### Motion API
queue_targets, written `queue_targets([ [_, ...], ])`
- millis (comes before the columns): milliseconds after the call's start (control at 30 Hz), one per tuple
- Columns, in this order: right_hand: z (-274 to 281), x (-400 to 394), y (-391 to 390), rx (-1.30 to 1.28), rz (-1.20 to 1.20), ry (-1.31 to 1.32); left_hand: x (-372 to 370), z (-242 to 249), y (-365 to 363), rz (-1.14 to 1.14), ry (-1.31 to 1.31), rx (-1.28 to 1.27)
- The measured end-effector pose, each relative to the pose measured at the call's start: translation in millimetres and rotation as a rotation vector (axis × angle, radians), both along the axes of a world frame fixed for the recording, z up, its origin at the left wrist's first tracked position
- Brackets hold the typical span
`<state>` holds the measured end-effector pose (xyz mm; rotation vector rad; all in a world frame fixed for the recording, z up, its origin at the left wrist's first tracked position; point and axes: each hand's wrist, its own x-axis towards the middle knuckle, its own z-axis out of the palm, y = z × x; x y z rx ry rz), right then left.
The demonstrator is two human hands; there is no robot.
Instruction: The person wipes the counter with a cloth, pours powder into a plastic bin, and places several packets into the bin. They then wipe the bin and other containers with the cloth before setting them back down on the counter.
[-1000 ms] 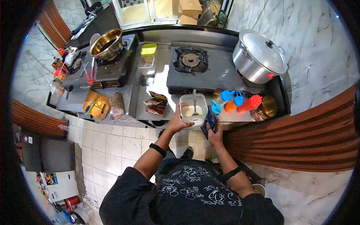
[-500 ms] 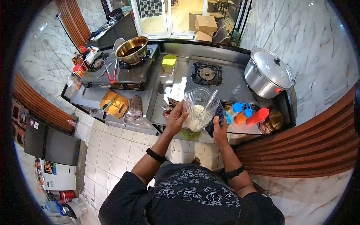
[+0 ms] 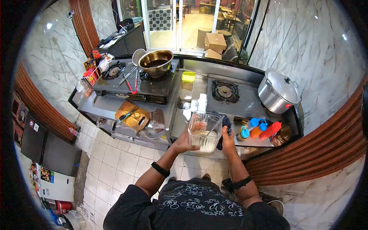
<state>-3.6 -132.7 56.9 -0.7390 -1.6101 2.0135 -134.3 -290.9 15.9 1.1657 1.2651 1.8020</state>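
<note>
Between my hands is a clear ribbed plastic container [image 3: 205, 122] with a whitish substance in its lower part. Something like a spoon leans inside it, its handle hard to make out. My left hand [image 3: 184, 141] wraps around the container's left side, fingers showing through the wall. On the other side my right hand [image 3: 229, 145] is closed on a dark cloth [image 3: 225, 123], which lies against or close beside the container. Its fingers are partly hidden.
Left, a brass-coloured pot [image 3: 156, 63] stands on a gas stove, red-handled tongs [image 3: 135, 85] near it. A cutting board [image 3: 132, 115] lies in front. Right are a burner [image 3: 225, 91], a lidded steel pot [image 3: 279, 92] and squeeze bottles, one red [image 3: 270, 130].
The container has come slightly lower in view and stands more upright, its whitish contents now settled level at the bottom. The view has shifted, showing more of the room beyond the counter.
</note>
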Motion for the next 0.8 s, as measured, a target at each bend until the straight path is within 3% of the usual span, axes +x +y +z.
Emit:
queue_targets([
  [167,-14.6,-25.4,-29.7,0.199,-0.095,0.104,-14.5,-7.9,-35.3,0.077,-0.131,0.134],
  [267,-18.2,-34.3,-43.7,0.253,-0.102,0.127,-24.0,-10.5,-47.0,0.21,-0.001,0.134],
  [333,-28.4,-40.5,-50.4,0.334,-0.146,0.138,-27.2,-10.0,-51.6,0.424,0.113,0.152],
  [400,-10.2,-46.7,-72.5,0.377,-0.154,0.155,-25.2,0.4,-59.8,0.492,0.179,0.069],
  [467,12.4,-48.1,-100.2,0.331,-0.232,-0.047,-23.6,3.5,-65.4,0.657,0.4,-0.002],
  [500,-4.0,-54.3,-96.3,0.373,-0.154,0.108,-27.8,-4.3,-67.9,0.73,0.571,-0.093],
  [533,-5.9,-56.6,-103.6,0.369,-0.155,0.106,-25.7,1.4,-72.6,0.727,0.571,-0.097],
  [600,-8.6,-62.0,-117.1,0.374,-0.094,0.198,-20.1,12.1,-79.8,0.555,0.252,0.087],
  [633,-15.0,-65.9,-120.6,0.389,-0.085,0.207,-21.1,30.4,-86.7,0.471,0.023,0.051],
  [667,-20.0,-65.8,-122.5,0.391,-0.084,0.203,-26.3,25.5,-93.3,0.472,0.018,0.053],
  [733,-18.1,-68.5,-127.6,0.308,-0.056,0.152,-38.0,19.5,-104.4,0.534,0.255,-0.019],
  [800,-5.4,-67.3,-133.0,0.37,-0.044,0.226,-38.1,21.5,-112.0,0.505,0.177,0.052],
])
